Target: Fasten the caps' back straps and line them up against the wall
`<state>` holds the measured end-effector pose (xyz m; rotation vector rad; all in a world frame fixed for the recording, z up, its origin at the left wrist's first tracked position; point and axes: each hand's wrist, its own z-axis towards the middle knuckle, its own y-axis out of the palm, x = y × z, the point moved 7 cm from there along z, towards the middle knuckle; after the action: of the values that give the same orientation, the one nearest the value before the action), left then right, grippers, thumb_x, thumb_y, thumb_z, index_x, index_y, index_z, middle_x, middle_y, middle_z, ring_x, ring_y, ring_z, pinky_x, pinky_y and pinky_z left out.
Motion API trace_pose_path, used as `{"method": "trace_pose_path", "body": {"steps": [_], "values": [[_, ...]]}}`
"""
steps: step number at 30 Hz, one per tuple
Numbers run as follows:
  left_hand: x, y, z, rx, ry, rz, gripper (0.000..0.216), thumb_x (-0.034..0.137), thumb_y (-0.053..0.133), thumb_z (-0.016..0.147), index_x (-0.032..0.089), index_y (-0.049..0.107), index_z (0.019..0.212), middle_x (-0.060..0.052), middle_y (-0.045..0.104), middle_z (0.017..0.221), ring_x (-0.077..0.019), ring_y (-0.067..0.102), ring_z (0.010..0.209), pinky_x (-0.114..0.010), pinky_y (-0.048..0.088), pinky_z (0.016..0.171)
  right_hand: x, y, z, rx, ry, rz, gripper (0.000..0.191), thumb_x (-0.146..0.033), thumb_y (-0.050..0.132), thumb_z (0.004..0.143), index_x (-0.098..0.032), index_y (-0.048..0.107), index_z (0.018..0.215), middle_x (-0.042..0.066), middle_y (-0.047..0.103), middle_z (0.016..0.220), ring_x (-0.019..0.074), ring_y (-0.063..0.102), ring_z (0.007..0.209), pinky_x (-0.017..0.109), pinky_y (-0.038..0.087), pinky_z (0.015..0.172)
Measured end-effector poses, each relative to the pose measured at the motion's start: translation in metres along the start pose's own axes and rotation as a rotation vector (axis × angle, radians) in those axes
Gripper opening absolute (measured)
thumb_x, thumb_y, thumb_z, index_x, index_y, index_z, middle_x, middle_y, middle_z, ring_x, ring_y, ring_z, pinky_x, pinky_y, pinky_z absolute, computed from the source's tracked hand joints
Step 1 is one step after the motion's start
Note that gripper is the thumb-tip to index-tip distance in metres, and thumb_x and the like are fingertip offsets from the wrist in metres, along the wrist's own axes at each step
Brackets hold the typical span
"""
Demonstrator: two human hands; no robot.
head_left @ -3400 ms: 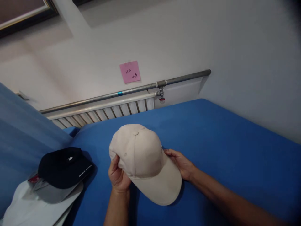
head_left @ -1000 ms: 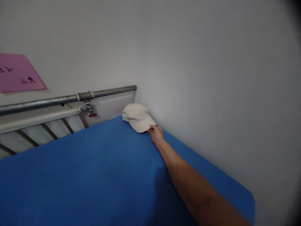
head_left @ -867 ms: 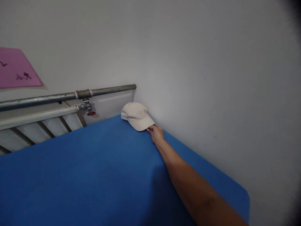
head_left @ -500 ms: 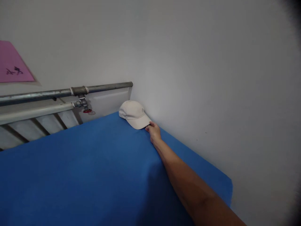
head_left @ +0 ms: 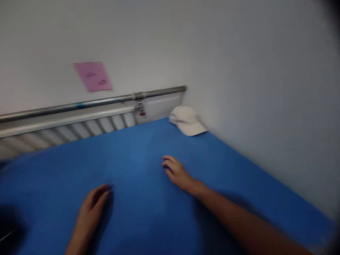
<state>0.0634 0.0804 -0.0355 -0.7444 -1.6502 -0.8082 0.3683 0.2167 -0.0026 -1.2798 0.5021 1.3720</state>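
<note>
1. Right grip (head_left: 178,174): fingers loosely bent, part-open, nothing held. Above the blue-covered flat desk (head_left: 132,156); contact cannot be told.
2. Left grip (head_left: 89,212): nearer the wearer and left of the right grip, well apart. Thumb and fingers half spread, no object visible between them; blurred.
3. Beige fabric baseball cap (head_left: 187,121) with a curved brim: beyond the right grip and slightly to its right, upright on the far corner of the desk, crown up. Neither grip touches it.
4. Handling, judged by look: light; crown soft and likely to dent under pressure, brim stiffer. Cloth should not slip much; hardly fragile. Best hold: brim edge, thumb above, fingers under.
5. Beyond both grips: white ribbed radiator (head_left: 106,124), grey metal pipe (head_left: 108,102) above it, pink rectangular paper note (head_left: 94,76) on the wall; writing too blurred to read.
6. Left of the left grip, at the view's edge: dark, blurred object (head_left: 10,226); identity unclear.
</note>
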Motion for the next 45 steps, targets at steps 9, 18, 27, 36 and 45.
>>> {"method": "trace_pose_path", "body": {"steps": [9, 18, 27, 36, 45], "values": [[0.024, -0.120, -0.002, 0.761, 0.158, -0.102, 0.006, 0.014, 0.063, 0.077, 0.013, 0.058, 0.080, 0.001, 0.057, 0.070, -0.0104, 0.058, 0.061, -0.021, 0.046, 0.053, -0.012, 0.070, -0.005, -0.313, -0.291, -0.238, 0.019, -0.024, 0.053, 0.079, -0.026, 0.069, 0.088, 0.012, 0.065, 0.115, 0.0273, 0.061, 0.108, 0.047, 0.046, 0.096], [0.026, -0.158, -0.023, 1.008, 0.157, -0.364, 0.009, 0.021, 0.057, 0.088, 0.014, 0.050, 0.087, 0.002, 0.053, 0.074, -0.0086, 0.055, 0.058, -0.021, 0.048, 0.049, -0.018, 0.070, -0.008, -0.291, -0.435, -0.427, 0.028, -0.029, 0.041, 0.087, -0.020, 0.068, 0.088, 0.014, 0.067, 0.110, 0.0270, 0.065, 0.101, 0.044, 0.055, 0.086], [0.032, -0.168, -0.020, 0.971, 0.219, -0.467, 0.012, 0.027, 0.050, 0.090, 0.019, 0.042, 0.088, 0.001, 0.059, 0.074, -0.0113, 0.062, 0.056, -0.022, 0.049, 0.049, -0.021, 0.071, -0.009, -0.290, -0.444, -0.450, 0.030, -0.028, 0.040, 0.089, -0.019, 0.068, 0.088, 0.013, 0.067, 0.109, 0.0268, 0.065, 0.101, 0.044, 0.055, 0.086], [0.038, -0.141, -0.002, 0.688, 0.271, -0.558, 0.013, 0.018, 0.053, 0.088, 0.017, 0.045, 0.077, -0.001, 0.067, 0.072, -0.0097, 0.066, 0.063, -0.023, 0.052, 0.064, -0.021, 0.071, -0.008, -0.302, -0.402, -0.409, 0.026, -0.026, 0.042, 0.087, -0.020, 0.067, 0.086, 0.012, 0.067, 0.110, 0.0266, 0.065, 0.101, 0.044, 0.055, 0.087], [0.029, -0.054, 0.009, 0.180, 0.197, -0.438, 0.021, 0.024, 0.075, 0.062, 0.015, 0.064, 0.078, -0.007, 0.072, 0.076, -0.0227, 0.071, 0.075, -0.036, 0.056, 0.070, -0.022, 0.064, -0.008, -0.292, -0.245, -0.251, 0.019, -0.016, 0.046, 0.081, -0.022, 0.064, 0.082, 0.009, 0.066, 0.109, 0.0232, 0.061, 0.106, 0.043, 0.049, 0.094]]}}
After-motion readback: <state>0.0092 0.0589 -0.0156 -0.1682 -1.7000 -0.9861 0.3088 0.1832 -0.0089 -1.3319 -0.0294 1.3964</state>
